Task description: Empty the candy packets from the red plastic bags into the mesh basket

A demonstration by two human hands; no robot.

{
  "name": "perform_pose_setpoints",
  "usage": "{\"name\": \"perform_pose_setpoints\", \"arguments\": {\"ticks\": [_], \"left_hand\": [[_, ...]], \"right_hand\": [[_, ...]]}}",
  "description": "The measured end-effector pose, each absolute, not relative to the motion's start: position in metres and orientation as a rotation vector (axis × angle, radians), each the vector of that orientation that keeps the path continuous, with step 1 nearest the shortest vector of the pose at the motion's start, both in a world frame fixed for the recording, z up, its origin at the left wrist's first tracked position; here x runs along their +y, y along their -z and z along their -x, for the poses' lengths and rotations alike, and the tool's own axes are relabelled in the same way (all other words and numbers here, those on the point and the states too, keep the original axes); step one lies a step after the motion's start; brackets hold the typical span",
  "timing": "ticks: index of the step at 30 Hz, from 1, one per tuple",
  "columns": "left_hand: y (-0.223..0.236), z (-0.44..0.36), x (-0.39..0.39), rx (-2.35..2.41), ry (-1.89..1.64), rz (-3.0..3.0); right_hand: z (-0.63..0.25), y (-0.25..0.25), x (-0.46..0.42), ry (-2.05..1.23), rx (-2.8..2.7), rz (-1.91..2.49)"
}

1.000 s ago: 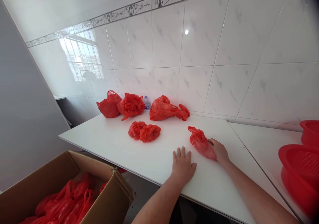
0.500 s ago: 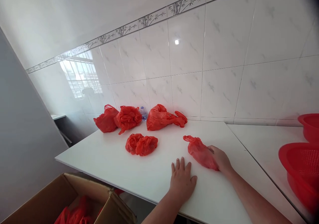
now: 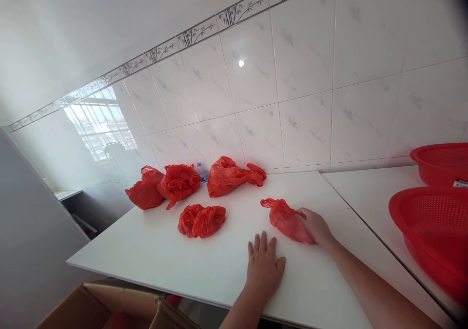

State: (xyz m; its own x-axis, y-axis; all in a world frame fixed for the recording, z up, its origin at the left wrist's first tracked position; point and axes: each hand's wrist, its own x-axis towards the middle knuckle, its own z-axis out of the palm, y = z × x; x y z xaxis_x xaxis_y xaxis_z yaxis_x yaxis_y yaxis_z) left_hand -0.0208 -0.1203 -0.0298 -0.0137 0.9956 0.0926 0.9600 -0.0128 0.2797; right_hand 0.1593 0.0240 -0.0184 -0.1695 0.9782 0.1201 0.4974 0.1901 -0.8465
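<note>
White tabletop (image 3: 153,256). Left hand (image 3: 263,270) flat, fingers spread, empty. Right hand (image 3: 316,227) touches red plastic bag (image 3: 287,221), grip unclear. Bag lies long, tip pointing left, away from hand.

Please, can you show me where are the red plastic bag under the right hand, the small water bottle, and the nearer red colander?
Red plastic bag (image 3: 285,222): head view, point on the middle of the bag.
Small water bottle (image 3: 202,173): head view, point on the bottle's body.
Nearer red colander (image 3: 435,222): head view, point on its inner mesh.

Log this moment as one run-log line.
left hand: flat on white tabletop | right hand: on red plastic bag | nearby: red plastic colander
</note>
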Motion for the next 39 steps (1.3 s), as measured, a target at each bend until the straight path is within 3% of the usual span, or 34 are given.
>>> {"name": "perform_pose_setpoints", "arguments": {"ticks": [39], "left_hand": [[0.018, 0.024, -0.125, 1.963, -0.440, -2.027]], "right_hand": [[-0.161, 0.019, 0.034, -1.019, -1.710, 1.411]]}}
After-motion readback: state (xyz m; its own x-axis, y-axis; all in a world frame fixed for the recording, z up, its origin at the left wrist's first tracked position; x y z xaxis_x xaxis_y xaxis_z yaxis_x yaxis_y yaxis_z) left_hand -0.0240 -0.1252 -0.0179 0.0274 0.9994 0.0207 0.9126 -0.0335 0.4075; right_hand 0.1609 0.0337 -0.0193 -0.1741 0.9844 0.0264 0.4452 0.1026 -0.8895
